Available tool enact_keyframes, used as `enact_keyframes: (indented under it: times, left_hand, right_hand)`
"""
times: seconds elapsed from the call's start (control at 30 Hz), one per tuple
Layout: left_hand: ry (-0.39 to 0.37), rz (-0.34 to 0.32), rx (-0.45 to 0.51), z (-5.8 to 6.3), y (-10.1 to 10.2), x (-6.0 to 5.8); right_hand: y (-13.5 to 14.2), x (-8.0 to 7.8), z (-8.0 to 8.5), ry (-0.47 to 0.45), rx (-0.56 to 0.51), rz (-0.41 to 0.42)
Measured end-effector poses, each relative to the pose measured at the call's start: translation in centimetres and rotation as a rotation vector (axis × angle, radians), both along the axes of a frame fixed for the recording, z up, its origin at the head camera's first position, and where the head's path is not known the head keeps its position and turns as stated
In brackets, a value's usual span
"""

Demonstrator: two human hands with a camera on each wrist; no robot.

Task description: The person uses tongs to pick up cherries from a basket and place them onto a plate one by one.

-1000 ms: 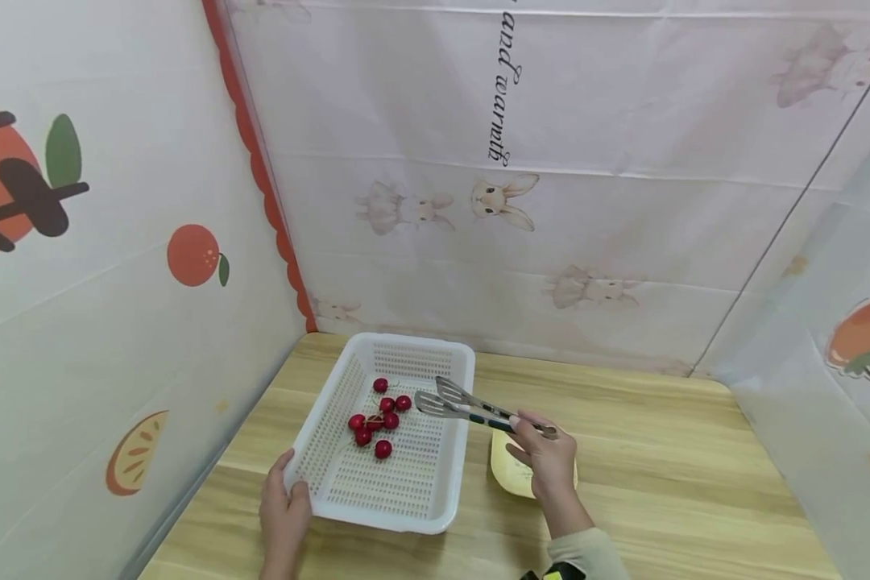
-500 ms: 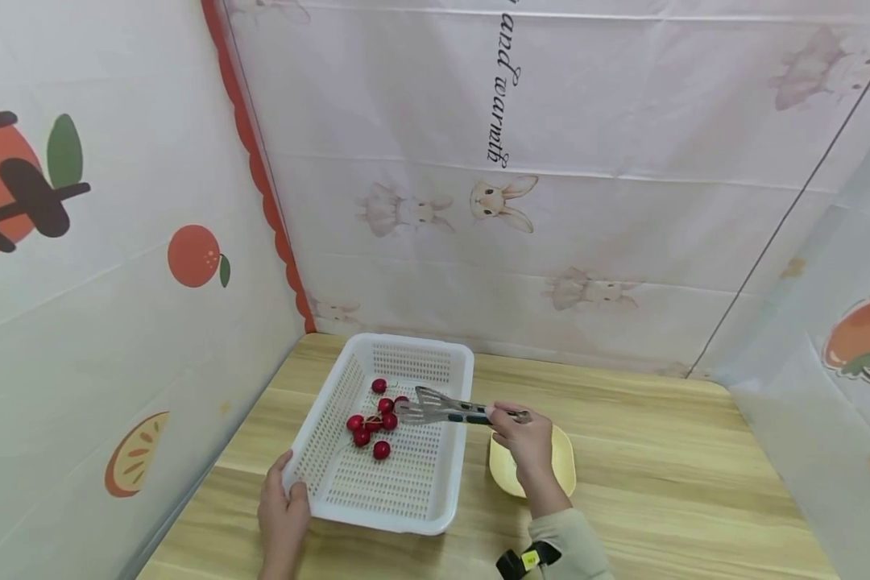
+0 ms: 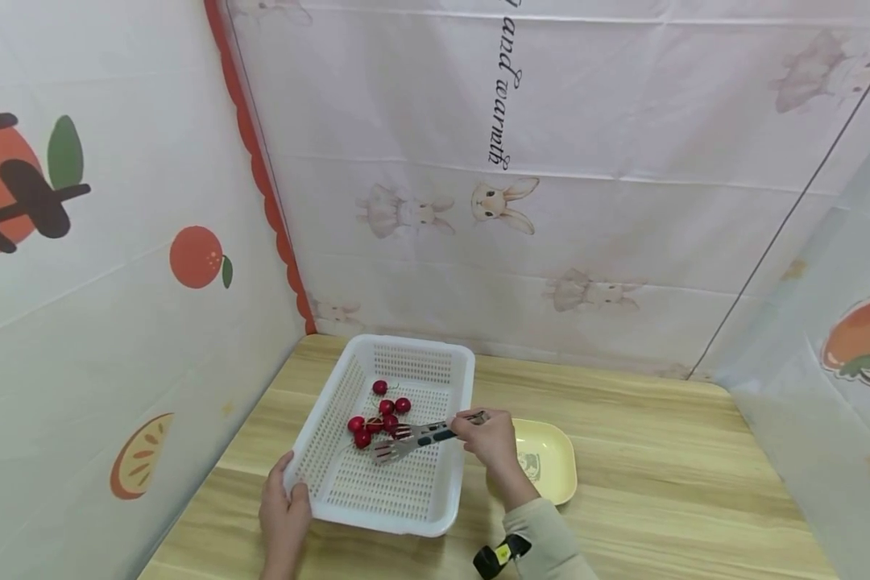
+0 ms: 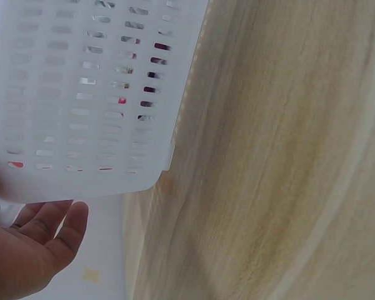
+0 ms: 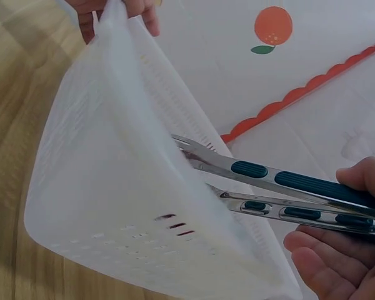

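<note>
While printed walls point(image 3: 623, 105) stand around your surface point(image 3: 660, 483), your left fingers point(image 3: 281, 462) hold the white basket point(image 3: 377, 521) by its near left corner; your right fingers point(image 5: 315, 272) grip the tongs point(image 3: 432, 436), tips at the cherries point(image 3: 362, 439), left of those fingers.

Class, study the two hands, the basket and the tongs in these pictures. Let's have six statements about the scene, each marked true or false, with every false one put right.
1. The right hand holds the tongs, and the left hand holds the rim of the white basket. True.
2. The tongs are wholly outside the basket. False: they reach into it.
3. The red cherries lie inside the basket. True.
4. The yellow dish stands on the wooden table. True.
5. In the head view, the dish is left of the basket. False: it is to the right.
6. The basket's walls are solid. False: they have rows of slots.
</note>
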State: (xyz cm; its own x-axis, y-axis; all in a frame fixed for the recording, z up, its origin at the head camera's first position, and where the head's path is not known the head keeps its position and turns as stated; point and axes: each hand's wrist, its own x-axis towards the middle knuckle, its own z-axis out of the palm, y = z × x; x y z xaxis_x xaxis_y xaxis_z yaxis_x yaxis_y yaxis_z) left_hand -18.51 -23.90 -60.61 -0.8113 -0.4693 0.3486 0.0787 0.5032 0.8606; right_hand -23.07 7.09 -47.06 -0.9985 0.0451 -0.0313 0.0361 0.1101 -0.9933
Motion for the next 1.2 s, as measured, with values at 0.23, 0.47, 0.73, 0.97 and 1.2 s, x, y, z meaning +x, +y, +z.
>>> enact_keyframes:
  times: [0.23,0.47,0.73,0.97,1.2]
  left_hand:
    - [-0.027,0.099,-0.065,-2.1,-0.4,-0.7]
    - [-0.033,0.036,0.020,2.3,1.1,1.3]
    - [-0.030,0.106,-0.014,-3.4,-1.0,-1.2]
    - [-0.025,0.135,-0.030,-4.7,-1.5,-1.8]
    - [-0.011,0.116,-0.044,-4.7,-1.2,-2.1]
  right_hand:
    - [-1.3,-0.1,-0.5,0.024,0.111,0.028]
    - [-1.9,0.0,-0.2,0.054,0.230,0.087]
    - [-2.3,0.2,0.9,0.108,0.361,0.251]
    - [-2.6,-0.3,2.2,0.093,0.478,0.339]
    - [-2.3,-0.9,2.7,0.200,0.615,0.404]
